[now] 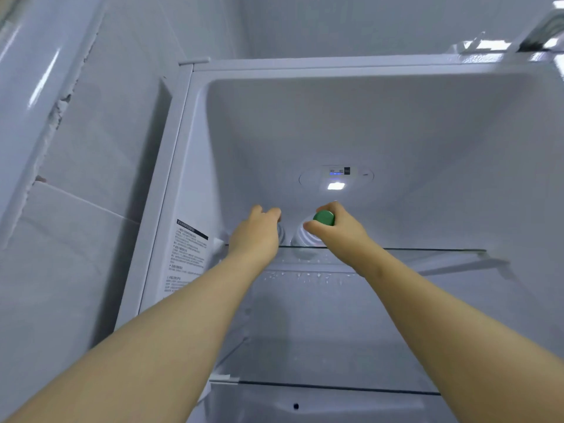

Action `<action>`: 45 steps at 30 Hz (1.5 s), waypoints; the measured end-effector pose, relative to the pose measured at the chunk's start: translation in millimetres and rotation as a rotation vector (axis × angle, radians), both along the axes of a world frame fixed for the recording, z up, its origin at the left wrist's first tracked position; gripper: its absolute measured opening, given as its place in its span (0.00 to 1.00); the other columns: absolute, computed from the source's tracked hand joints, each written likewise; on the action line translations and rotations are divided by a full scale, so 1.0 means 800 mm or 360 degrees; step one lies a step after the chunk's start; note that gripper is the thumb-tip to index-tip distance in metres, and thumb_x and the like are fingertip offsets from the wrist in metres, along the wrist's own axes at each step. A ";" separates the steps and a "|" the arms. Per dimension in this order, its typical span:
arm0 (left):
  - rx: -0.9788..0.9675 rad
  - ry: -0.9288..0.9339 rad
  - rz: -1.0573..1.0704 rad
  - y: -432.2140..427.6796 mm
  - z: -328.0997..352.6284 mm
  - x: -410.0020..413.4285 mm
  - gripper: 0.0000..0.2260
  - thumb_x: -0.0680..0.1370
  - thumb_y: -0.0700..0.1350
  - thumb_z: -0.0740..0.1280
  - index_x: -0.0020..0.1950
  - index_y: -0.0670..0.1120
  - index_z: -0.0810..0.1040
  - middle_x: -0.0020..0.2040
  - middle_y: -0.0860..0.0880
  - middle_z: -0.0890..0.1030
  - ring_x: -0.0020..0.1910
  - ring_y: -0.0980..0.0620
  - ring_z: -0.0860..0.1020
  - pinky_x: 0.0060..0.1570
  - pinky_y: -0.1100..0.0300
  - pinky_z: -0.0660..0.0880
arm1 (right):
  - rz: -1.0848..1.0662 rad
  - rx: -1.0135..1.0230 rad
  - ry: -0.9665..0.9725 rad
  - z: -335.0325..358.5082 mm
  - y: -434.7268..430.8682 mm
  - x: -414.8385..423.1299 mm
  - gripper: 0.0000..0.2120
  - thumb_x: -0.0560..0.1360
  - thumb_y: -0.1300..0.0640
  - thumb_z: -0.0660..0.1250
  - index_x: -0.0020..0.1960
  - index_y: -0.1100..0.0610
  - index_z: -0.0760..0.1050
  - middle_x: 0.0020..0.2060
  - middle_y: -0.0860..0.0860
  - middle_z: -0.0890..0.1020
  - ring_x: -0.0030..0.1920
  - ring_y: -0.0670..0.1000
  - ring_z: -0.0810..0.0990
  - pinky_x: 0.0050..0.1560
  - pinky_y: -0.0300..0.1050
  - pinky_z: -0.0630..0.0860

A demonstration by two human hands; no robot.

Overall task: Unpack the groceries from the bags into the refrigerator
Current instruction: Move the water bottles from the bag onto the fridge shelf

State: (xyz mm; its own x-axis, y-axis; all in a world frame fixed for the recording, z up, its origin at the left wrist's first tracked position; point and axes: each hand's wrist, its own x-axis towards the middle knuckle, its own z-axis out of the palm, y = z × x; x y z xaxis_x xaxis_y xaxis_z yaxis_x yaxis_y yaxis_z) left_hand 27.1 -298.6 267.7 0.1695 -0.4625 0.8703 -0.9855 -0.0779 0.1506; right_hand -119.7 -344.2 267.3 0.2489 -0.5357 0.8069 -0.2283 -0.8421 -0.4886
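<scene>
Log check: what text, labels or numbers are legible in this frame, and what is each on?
Sticker on the fridge left inner wall: printed lines under a dark heading, too blurred to read.
Panel on the back wall: small blue display, too small to read.
Cap, green: no text visible.
Nothing legible anywhere.

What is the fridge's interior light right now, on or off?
On. The interior light glows bright white inside the compartment, just above the green bottle cap in the head view.

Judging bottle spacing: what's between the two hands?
In the head view: the bottle's clear shoulder under the right hand, a clear object by the left hand, and bare fridge wall between.
</scene>
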 end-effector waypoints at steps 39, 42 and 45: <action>0.0780 0.0365 -0.0083 -0.057 0.052 0.038 0.16 0.74 0.34 0.56 0.53 0.43 0.80 0.54 0.40 0.80 0.54 0.40 0.79 0.57 0.47 0.76 | -0.0668 -0.0044 0.1441 0.057 -0.036 0.071 0.08 0.79 0.62 0.56 0.56 0.62 0.71 0.46 0.55 0.73 0.38 0.50 0.69 0.33 0.38 0.64; 0.0777 0.0341 -0.0063 -0.060 0.053 0.040 0.16 0.73 0.34 0.57 0.53 0.41 0.81 0.51 0.40 0.82 0.51 0.41 0.80 0.54 0.49 0.77 | -0.0656 -0.0046 0.1450 0.058 -0.039 0.071 0.13 0.79 0.61 0.57 0.62 0.64 0.71 0.53 0.57 0.74 0.45 0.53 0.72 0.38 0.39 0.67; 0.0756 0.0293 -0.0039 -0.059 0.052 0.037 0.14 0.74 0.35 0.59 0.56 0.41 0.80 0.54 0.41 0.81 0.54 0.42 0.80 0.54 0.51 0.76 | -0.0629 -0.0040 0.1412 0.057 -0.040 0.071 0.17 0.80 0.61 0.57 0.67 0.64 0.68 0.63 0.58 0.73 0.52 0.54 0.71 0.48 0.42 0.66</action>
State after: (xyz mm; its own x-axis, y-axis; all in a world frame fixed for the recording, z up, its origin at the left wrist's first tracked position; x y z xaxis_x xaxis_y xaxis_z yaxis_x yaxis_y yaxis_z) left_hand 56.7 -345.9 308.9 0.2845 -0.8057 0.5195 -0.9484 -0.1573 0.2753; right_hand -63.0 -375.9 312.7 0.5783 -0.6965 0.4249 -0.7737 -0.6333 0.0149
